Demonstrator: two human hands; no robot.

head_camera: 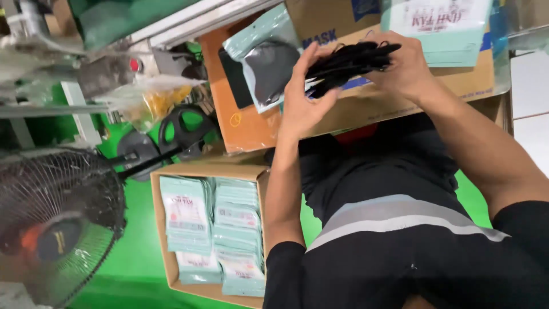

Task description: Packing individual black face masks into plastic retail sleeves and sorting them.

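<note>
Both hands hold one stack of black face masks (349, 64) above the cardboard work surface (400, 97), the chosen landmark. The left hand (303, 97) cups the stack's near end, fingers curled narrow around it; the right hand (403, 66) clamps the far end from above. The number of masks in the stack cannot be counted; thin ear loops stick out at the top edge.

Just left of the stack, on the same cardboard, lies one pale-green plastic pouch (260, 57) with a clear window showing a dark mask inside. Above the stack, a pile of printed pale-green pouches (440, 26) is cut off by the frame edge.

Below the cardboard surface, one open carton (171, 252) holds two rows of filled pouches, glossy and flat; the count is unclear. Left of it stands one wire-grille fan (54, 223), partly cut off. One pair of black-handled scissors (180, 129) lies left of the cardboard.
</note>
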